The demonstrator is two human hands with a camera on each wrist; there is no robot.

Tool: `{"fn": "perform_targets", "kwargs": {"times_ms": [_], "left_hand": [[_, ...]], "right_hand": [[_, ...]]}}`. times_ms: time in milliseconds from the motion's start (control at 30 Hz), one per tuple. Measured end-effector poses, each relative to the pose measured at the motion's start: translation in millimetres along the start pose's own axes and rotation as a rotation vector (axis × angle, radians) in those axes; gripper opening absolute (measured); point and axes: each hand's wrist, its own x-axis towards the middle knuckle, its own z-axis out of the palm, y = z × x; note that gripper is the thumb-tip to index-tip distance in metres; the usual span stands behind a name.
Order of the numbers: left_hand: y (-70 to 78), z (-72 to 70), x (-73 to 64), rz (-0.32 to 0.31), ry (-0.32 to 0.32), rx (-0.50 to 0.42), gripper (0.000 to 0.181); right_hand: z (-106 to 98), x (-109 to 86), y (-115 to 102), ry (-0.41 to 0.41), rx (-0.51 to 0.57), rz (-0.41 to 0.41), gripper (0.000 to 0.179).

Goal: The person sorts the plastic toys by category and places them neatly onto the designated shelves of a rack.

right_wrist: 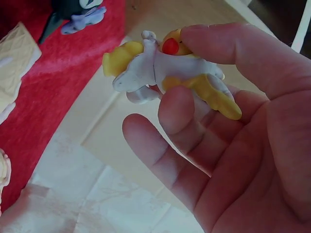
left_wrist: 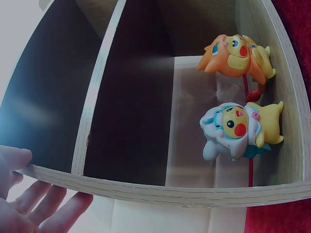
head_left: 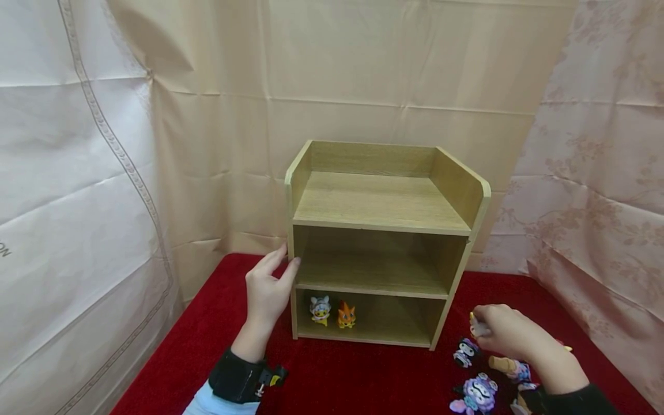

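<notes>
Right fingers (right_wrist: 176, 109) pinch a figurine (right_wrist: 177, 68) — left fingers (left_wrist: 67, 212) grip the shelf (head_left: 381, 227).

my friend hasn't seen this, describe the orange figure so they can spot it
Find the shelf on the red cloth. In its bottom compartment, the orange figure stands right of the white-hooded figure in the head view. Its orange hood sets it apart.

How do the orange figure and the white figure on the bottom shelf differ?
The orange figure has a pointed orange hood; the white figure, a rounded white one. The orange figure stands right, the white figure left. Both are upright, with yellow faces and red cheeks.
</notes>
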Motion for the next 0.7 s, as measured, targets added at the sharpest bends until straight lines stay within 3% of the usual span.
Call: {"fn": "perform_targets", "kwargs": {"times_ms": [200, 700], "left_hand": [[0.2, 0.6, 0.1, -0.005, 0.000, -0.002, 0.043], [-1.1, 0.3, -0.3, -0.002, -0.002, -0.006, 0.043]], "right_hand": [[3, -2.5, -5, 0.021, -0.007, -0.051, 0.027], [4, 1.7, -29, -0.056, 0.119, -0.156, 0.024]]}}
